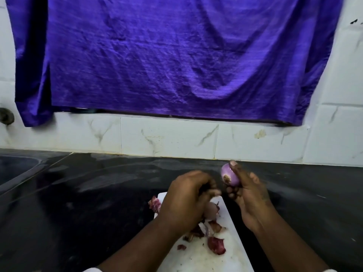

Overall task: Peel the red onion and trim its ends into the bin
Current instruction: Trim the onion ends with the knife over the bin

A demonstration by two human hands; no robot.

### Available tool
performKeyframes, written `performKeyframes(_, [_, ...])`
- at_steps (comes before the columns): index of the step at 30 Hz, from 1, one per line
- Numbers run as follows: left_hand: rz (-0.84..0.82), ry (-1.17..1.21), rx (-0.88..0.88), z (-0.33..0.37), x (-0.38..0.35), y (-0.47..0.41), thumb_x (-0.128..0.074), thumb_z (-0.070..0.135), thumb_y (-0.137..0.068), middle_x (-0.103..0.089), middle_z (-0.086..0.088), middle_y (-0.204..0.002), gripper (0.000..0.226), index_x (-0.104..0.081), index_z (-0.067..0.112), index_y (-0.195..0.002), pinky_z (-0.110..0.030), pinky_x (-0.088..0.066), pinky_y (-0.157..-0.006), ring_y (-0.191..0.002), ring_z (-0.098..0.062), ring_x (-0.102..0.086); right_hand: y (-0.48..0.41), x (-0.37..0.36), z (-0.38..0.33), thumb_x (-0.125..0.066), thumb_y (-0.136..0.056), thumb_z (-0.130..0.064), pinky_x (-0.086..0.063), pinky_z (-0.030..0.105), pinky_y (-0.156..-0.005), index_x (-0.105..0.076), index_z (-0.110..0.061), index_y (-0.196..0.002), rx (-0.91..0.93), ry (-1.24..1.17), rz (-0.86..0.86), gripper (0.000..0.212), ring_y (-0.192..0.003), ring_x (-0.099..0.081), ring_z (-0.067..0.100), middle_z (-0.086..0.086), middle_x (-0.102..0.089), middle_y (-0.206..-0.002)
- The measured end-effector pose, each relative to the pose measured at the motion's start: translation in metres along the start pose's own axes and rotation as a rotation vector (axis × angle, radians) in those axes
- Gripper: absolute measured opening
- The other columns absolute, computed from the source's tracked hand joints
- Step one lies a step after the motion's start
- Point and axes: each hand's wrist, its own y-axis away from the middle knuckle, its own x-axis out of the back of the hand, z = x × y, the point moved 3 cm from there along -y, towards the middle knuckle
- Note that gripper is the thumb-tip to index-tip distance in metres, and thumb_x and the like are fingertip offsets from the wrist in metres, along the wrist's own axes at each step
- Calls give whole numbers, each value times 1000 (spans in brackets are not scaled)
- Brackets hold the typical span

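Peels (pixel 216 245) lie on the board (pixel 225 260) on the counter (pixel 98 193), cloth (pixel 176 55) hanging behind.

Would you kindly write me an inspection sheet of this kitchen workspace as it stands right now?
Surface: black counter with a sheen; a white cutting board lies on it.
Job's things: red onion, largely peeled, root end still on, held above the counter; no bin in view.
Clutter: onion peels scattered on the board.
Hands: right hand grips the onion; left hand curled over the board, blurred, contents unclear.
Cables: nothing seen.
Surroundings: white tiled wall with a purple cloth hanging over it.
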Motion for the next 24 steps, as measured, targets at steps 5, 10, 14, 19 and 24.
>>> performKeyframes(5, [286,182,421,-29,22,0,-59,52,-99,-78,5,-78,38,-79,22,-84,-45,-62,-74,-77,-12,-74,8,-7,5,-83,-60,-41,-48,27,-62,-71,-9,-95,-74,-11,-129,49,-58,-59,12,7,-70,-72])
performKeyframes(10, [150,-97,667,-60,25,6,-54,54,-100,-73,9,-90,30,-69,28,-95,-51,-56,-95,-90,-18,-70,8,-4,7,-83,-74,-31,-50,28,-71,-75,-10,-97,-65,92,-172,32,-70,-65,14,4,-76,-77])
performKeyframes(14, [-114,-245,857,-84,13,17,-28,81,-94,-60,0,-146,76,-53,29,-143,-58,-26,-123,-138,-27,-53,9,-8,10,-79,-83,-20,-58,20,-69,-78,-11,-96,-39,123,-181,16,-72,-73,7,1,-81,-82])
performKeyframes(19, [-149,23,868,-68,-3,33,-24,98,-76,-62,-1,-143,99,-57,28,-138,-53,-40,-116,-135,-25,-55,19,-17,21,-82,-75,-36,-57,31,-83,-80,-15,-98,-93,223,-247,31,-95,-76,17,1,-82,-94])
performKeyframes(24, [-64,163,728,-20,-9,39,-35,74,-96,-73,14,-103,50,-65,35,-104,-41,-56,-95,-98,-6,-69,28,-16,24,-84,-77,-44,-60,46,-84,-78,-8,-100,-170,194,-276,43,-82,-76,32,15,-79,-91])
